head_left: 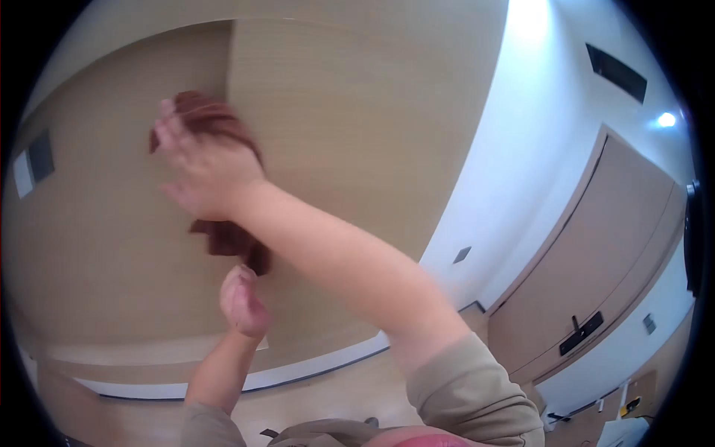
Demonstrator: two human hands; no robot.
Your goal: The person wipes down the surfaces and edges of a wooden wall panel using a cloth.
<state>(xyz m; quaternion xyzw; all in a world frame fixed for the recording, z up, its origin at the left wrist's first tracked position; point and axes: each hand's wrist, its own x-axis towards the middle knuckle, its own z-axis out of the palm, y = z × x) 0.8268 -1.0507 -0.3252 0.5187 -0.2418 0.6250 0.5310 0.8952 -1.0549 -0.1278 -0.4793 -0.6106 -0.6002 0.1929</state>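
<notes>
A dark reddish-brown cloth lies bunched against a light wood-coloured panel in the head view. My right hand is spread over the cloth, with its fingers apart and slightly blurred. Part of the cloth hangs out below that hand. Just under this lower end is my left hand, its fingers bent together near the cloth's edge. Whether those fingers grip the cloth cannot be made out.
On the right are a white wall and a brown door with a dark handle plate. A grey and white plate is at the far left. Pale floor shows below the panel.
</notes>
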